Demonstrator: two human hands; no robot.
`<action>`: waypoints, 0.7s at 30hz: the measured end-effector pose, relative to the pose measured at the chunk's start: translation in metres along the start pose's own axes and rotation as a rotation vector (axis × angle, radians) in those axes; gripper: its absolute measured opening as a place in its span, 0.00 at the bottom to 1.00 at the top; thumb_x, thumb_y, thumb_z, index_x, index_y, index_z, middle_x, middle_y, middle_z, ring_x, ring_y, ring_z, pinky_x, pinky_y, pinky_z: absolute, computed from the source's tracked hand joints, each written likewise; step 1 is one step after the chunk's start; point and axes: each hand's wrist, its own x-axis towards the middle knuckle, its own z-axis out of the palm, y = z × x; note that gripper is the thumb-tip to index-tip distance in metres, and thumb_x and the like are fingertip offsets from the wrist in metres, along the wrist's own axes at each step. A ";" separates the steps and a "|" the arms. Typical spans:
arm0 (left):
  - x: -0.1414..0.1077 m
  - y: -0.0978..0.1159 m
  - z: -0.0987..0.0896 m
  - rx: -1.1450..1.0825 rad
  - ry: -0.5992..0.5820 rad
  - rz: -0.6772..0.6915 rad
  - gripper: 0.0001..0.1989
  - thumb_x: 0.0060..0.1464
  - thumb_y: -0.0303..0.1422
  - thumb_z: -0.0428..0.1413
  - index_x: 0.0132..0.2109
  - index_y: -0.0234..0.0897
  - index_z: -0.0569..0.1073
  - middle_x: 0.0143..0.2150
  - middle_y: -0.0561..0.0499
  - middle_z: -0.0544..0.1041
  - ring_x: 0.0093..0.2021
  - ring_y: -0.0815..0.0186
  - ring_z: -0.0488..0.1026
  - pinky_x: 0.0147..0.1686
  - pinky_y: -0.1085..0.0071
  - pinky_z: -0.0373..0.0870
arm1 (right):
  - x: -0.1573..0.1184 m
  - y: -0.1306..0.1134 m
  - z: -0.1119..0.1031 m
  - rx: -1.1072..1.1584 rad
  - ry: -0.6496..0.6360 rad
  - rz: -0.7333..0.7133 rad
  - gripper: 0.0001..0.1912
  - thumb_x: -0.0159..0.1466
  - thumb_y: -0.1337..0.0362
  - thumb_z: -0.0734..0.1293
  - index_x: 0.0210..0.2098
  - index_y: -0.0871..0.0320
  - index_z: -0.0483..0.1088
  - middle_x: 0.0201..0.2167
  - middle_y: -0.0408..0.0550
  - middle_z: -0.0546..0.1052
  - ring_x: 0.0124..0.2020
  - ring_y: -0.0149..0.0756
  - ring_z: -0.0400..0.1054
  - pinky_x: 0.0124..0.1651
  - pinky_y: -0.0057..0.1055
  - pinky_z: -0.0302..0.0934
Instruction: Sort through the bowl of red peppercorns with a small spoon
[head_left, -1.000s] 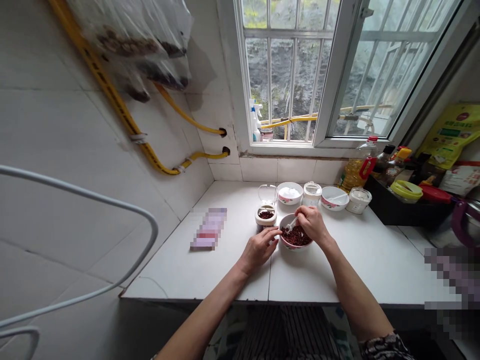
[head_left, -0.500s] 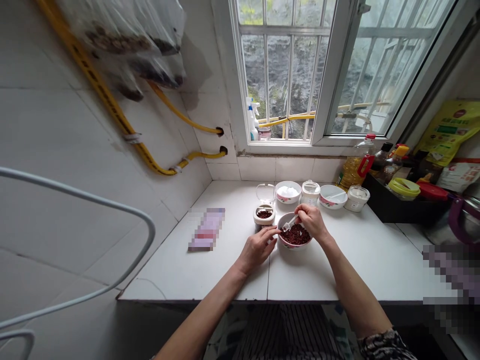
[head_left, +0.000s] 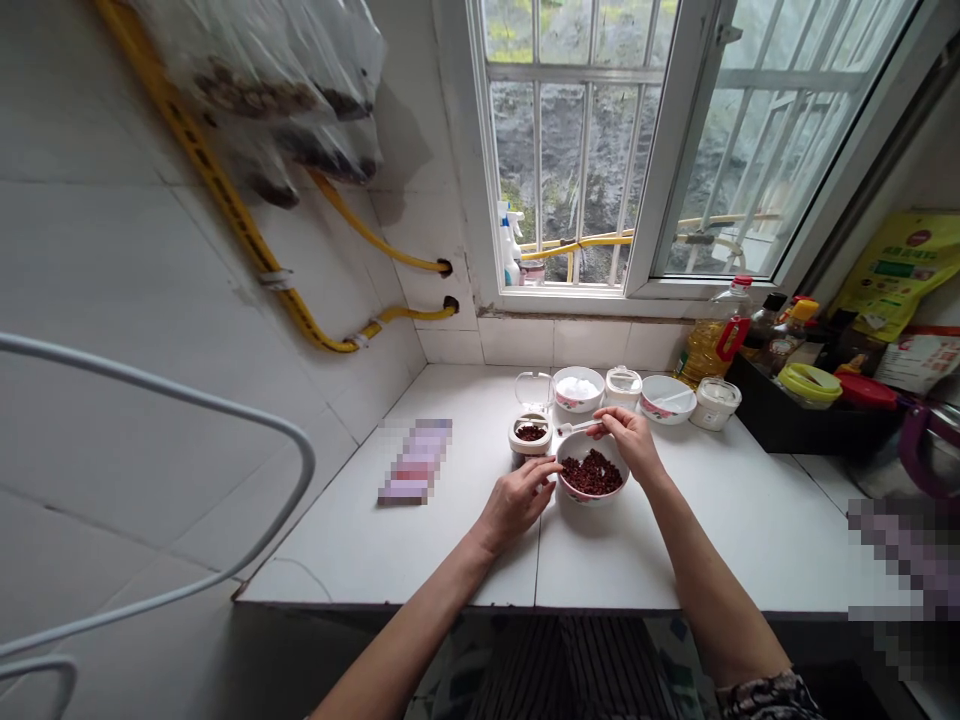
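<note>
Pixelated patch (head_left: 417,461) on countertop (head_left: 450,540)

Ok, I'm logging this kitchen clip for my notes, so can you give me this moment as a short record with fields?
place: white counter under a window
left hand: fingers on the rim of the bowl of dark red bits
right hand: holds a small white spoon above the bowl's far edge
beside bowl: open jar with the same bits
behind: sugar bowl, lidded jar, oil bottle

My white spoon (head_left: 576,428), dark red grains in my pink-patterned white bowl (head_left: 592,474), white countertop (head_left: 420,530), yellow hose (head_left: 225,190).
</note>
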 end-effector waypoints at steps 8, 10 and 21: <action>-0.001 -0.001 0.001 0.006 0.006 0.003 0.15 0.63 0.25 0.52 0.55 0.40 0.71 0.52 0.44 0.78 0.42 0.65 0.80 0.39 0.69 0.80 | -0.017 -0.002 0.033 -0.458 -0.114 -0.502 0.11 0.66 0.68 0.59 0.41 0.55 0.72 0.36 0.51 0.82 0.39 0.41 0.76 0.51 0.41 0.65; -0.001 -0.001 0.002 0.007 0.009 0.005 0.16 0.63 0.25 0.52 0.56 0.40 0.71 0.52 0.44 0.78 0.42 0.65 0.80 0.40 0.69 0.80 | -0.019 -0.002 0.035 -0.621 -0.163 -0.681 0.13 0.64 0.73 0.58 0.40 0.55 0.73 0.34 0.49 0.82 0.36 0.40 0.74 0.55 0.42 0.62; 0.000 0.001 -0.001 0.009 0.011 0.004 0.15 0.63 0.24 0.53 0.54 0.40 0.72 0.53 0.43 0.77 0.43 0.64 0.80 0.41 0.68 0.80 | -0.003 0.004 -0.009 -0.750 0.152 -0.364 0.11 0.59 0.69 0.60 0.26 0.55 0.74 0.23 0.47 0.78 0.31 0.41 0.70 0.45 0.36 0.61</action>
